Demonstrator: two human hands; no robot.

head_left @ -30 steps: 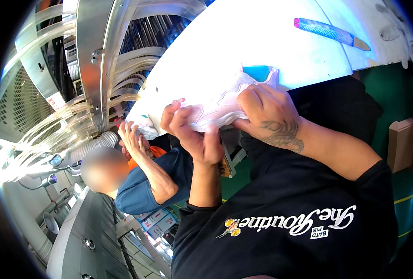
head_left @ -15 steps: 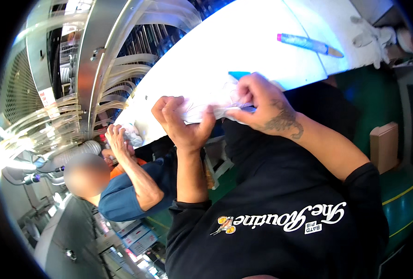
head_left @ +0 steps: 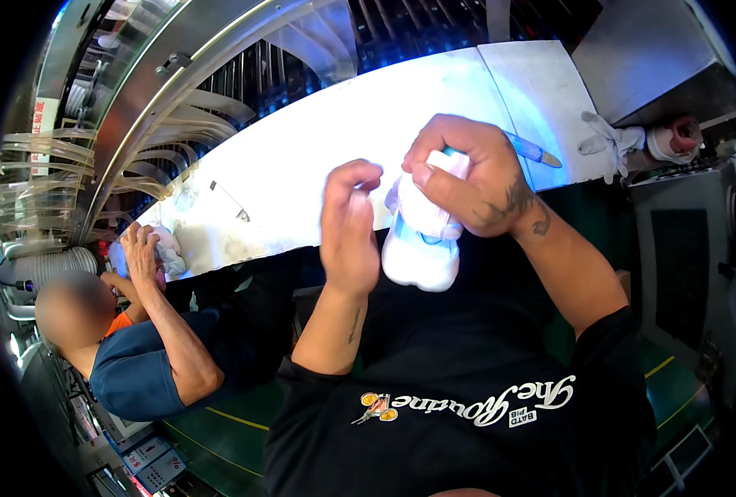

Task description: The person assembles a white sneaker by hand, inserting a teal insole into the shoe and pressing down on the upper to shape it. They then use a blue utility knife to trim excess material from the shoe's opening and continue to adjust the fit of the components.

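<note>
My right hand (head_left: 471, 178) is closed around the upper end of a white shoe (head_left: 422, 257), with thumb and fingers pinching it. The shoe's rounded white end hangs down toward my body, and bright light washes out its detail. My left hand (head_left: 353, 228) is just left of the shoe, fingers raised and loosely bent. Nothing shows in it, and a small gap separates it from the shoe. Beyond my right hand lies a blue brush (head_left: 533, 151) with a tan tip, partly covered by that hand.
A white worktable (head_left: 301, 124) curves across in front of me. White gloves (head_left: 608, 141) lie at its right end beside a cup-like container (head_left: 674, 141). Left, a co-worker (head_left: 148, 356) handles a whitish item (head_left: 167, 253). Clear hoses (head_left: 190, 124) and a metal frame stand behind.
My left hand has let go of the white shoe. My right hand has turned it so its rounded end points toward me. The view has shifted, showing more of the table's left part.
</note>
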